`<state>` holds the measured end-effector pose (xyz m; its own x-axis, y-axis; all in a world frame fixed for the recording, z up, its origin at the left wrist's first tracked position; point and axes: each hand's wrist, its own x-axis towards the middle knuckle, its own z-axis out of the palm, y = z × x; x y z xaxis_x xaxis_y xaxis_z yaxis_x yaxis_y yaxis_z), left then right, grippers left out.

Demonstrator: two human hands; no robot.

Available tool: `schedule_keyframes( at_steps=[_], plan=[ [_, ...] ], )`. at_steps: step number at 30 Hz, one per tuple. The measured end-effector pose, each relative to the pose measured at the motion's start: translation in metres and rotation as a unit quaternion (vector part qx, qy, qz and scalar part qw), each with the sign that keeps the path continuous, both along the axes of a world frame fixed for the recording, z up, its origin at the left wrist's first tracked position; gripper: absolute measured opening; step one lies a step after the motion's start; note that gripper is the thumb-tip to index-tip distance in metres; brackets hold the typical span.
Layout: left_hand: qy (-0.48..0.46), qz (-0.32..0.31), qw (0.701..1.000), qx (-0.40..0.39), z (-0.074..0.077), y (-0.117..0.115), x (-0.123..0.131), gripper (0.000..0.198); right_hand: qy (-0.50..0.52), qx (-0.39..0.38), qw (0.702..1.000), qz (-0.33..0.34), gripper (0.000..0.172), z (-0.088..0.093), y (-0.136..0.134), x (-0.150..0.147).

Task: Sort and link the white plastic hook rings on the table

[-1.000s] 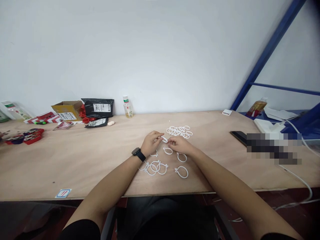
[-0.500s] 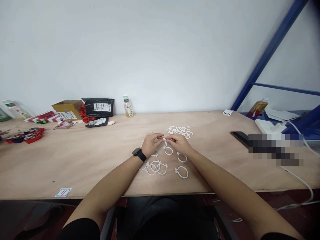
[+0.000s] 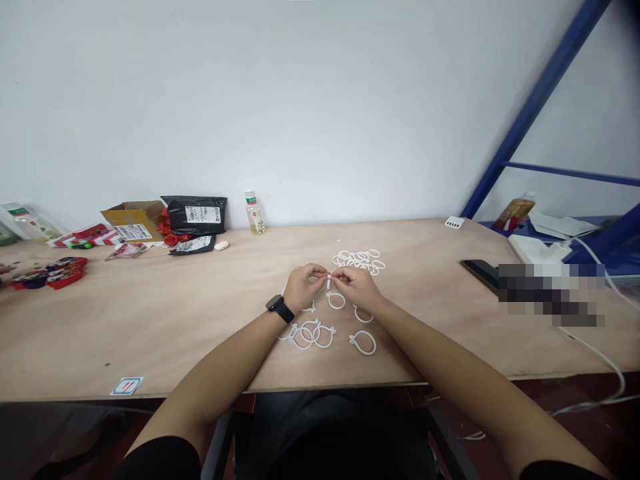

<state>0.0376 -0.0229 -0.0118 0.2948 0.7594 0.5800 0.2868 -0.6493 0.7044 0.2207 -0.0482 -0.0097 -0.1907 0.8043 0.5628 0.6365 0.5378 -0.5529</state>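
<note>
Above the middle of the table, my left hand (image 3: 305,288) and my right hand (image 3: 359,287) meet fingertip to fingertip. Both pinch a small white plastic ring (image 3: 329,283), seen nearly edge-on and partly hidden by the fingers. Just below them a white ring with a small clasp-like end (image 3: 344,303) lies flat. Several similar rings overlap in a cluster (image 3: 314,334) nearer me, and a single ring (image 3: 375,345) rests to their right. Behind my hands is a pile of white rings (image 3: 356,261). My wrist and forearm partly cover a few others.
Along the wall stand a bottle (image 3: 256,217), black parcels (image 3: 197,215) and an opened cardboard box (image 3: 133,217). Red packages (image 3: 67,272) lie far left. On the right are a phone (image 3: 479,272), a white power strip (image 3: 533,252) with cables, and a blue metal frame (image 3: 540,110).
The pinched ring has turned slightly and now hangs more upright between my fingertips. Both hands stay in nearly the same place; the view has shifted a little.
</note>
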Motion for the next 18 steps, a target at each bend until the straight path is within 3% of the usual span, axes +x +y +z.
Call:
schedule_keyframes(
  at_steps=[5,9,12,15,18],
  plan=[
    [0.005,0.013,1.0,0.001,0.001,-0.001,0.002,0.01,0.003,0.016,1.0,-0.008,0.012,0.0,-0.001,-0.003],
    [0.041,0.025,0.999,0.02,0.0,0.0,0.001,0.022,-0.038,0.036,0.998,-0.033,0.011,0.002,0.003,0.003],
    [0.112,0.038,0.992,0.052,0.001,0.001,-0.002,0.019,-0.111,0.065,0.987,-0.091,0.014,0.007,0.008,0.016],
    [0.21,0.024,0.977,0.03,0.004,-0.001,-0.003,0.019,-0.178,0.058,0.968,-0.165,0.018,0.012,0.012,0.032],
    [0.299,0.002,0.954,0.006,0.004,-0.004,-0.002,0.023,-0.197,0.023,0.966,-0.167,0.019,0.014,0.013,0.039]
  ],
)
